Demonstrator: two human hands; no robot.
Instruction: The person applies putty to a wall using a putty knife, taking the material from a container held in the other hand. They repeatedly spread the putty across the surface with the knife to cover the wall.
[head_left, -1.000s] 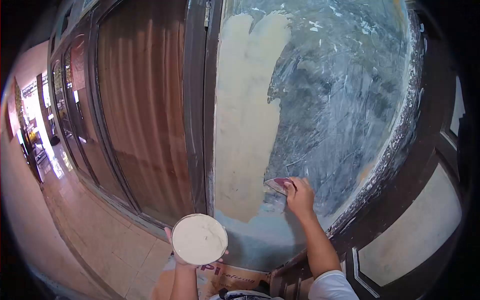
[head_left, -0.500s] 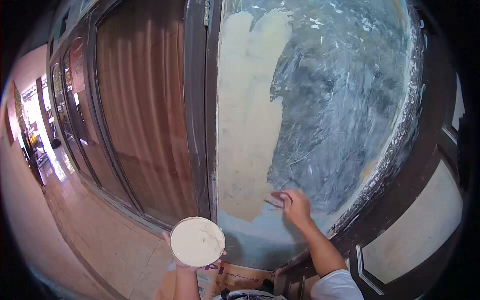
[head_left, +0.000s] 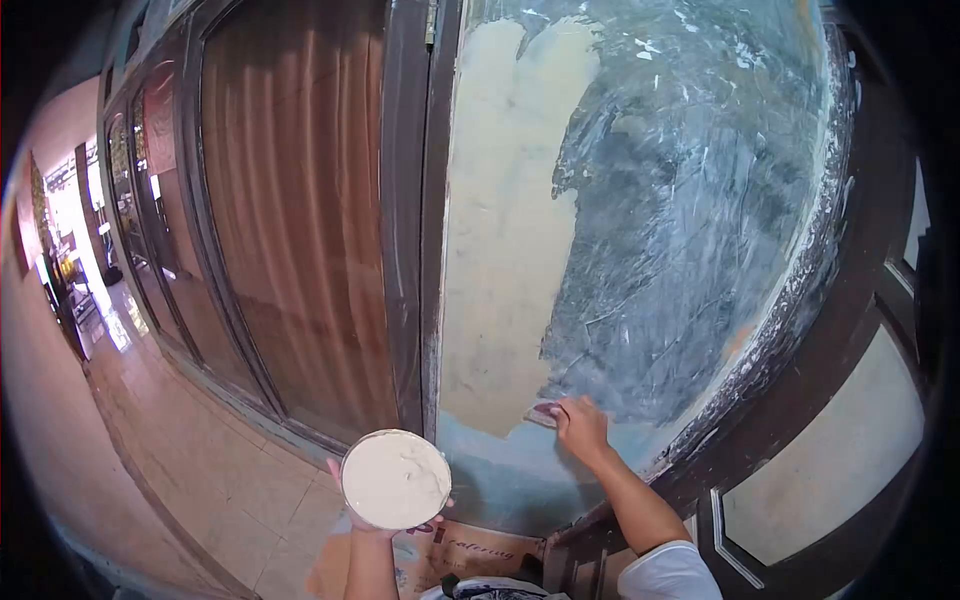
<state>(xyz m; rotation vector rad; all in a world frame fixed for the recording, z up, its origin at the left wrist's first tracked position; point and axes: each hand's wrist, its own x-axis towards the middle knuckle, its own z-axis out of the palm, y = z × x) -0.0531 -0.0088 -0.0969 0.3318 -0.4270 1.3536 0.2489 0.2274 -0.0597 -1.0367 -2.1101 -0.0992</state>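
Note:
My left hand [head_left: 364,520] is wrapped around a round tub of cream-coloured putty [head_left: 396,478] from below, its open top facing me. Out on the wall, my right hand [head_left: 584,428] pinches a small flat scraper [head_left: 543,412], the blade against or very near the surface at the lower edge of the coat. A cream coat of putty [head_left: 505,230] covers the left strip of the wall, with a ragged right edge. Beside it the bare grey-blue wall [head_left: 680,240] shows scratches and white flecks.
Left of the wall stands a dark door frame [head_left: 405,220] with a brown-curtained glass pane [head_left: 300,220]. A dark panelled door [head_left: 830,450] is close on the right. Below lies a printed banner [head_left: 460,555] on the tiled floor [head_left: 220,470].
My right hand and the scraper have shifted slightly down and left along the coat's lower edge. The tub stays almost in place, and the view has turned a little.

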